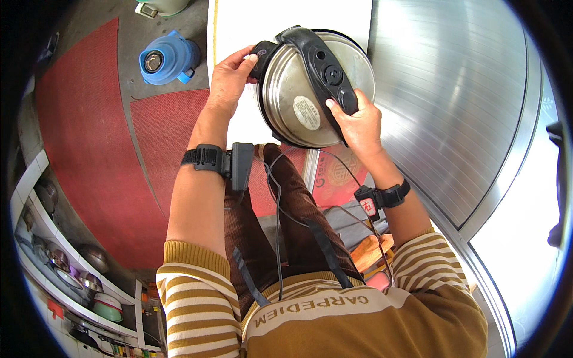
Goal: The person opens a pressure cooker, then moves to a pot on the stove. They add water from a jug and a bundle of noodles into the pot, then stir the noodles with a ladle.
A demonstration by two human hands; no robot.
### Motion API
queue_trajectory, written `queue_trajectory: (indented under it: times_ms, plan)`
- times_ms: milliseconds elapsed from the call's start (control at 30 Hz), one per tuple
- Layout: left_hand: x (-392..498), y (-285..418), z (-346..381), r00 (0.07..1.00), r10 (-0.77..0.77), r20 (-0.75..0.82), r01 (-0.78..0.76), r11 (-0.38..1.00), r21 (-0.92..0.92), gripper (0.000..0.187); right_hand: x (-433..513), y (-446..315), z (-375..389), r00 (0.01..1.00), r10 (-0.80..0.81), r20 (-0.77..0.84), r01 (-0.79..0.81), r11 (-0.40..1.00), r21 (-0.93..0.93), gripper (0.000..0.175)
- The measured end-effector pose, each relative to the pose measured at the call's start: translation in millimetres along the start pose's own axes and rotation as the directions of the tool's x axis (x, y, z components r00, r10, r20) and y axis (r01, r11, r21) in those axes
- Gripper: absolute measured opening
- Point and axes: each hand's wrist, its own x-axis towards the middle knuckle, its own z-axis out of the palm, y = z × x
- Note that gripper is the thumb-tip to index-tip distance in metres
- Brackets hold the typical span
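A metal pressure cooker with its lid (286,76) is before me over a white surface (239,125). A black handle bar (329,67) with a round valve knob spans the lid, and an oval label with writing is stuck beside it. My left hand (230,78) grips the black side handle (264,58) at the cooker's left, thumb on top. My right hand (360,123) is closed around the near end of the handle bar, at the right. The cooker's underside is hidden.
A blue thermos flask (168,58) stands on the floor at the left, near red mats (89,147). Shelves at the lower left hold several metal pots and a green bowl (108,308). A ribbed metal panel (452,89) lies to the right. Cables (278,201) hang over my legs.
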Motion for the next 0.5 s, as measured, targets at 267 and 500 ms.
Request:
queue_trajectory:
  times_ms: [267, 500]
  plan:
    - [1.5, -2.8, -3.1, 1.0, -0.007, 0.023, 0.007, 1.0, -0.003, 0.03, 7.4, 6.0, -8.4, 0.99, -0.122, 0.074, 0.124, 0.992, -0.018, 0.033]
    - [-0.9, -1.7, -3.6, 0.999, -0.046, 0.004, 0.047, 0.999, -0.024, 0.03, 5.7, 1.0, -9.6, 0.991, 0.031, 0.13, -0.02, 0.996, -0.083, 0.036]
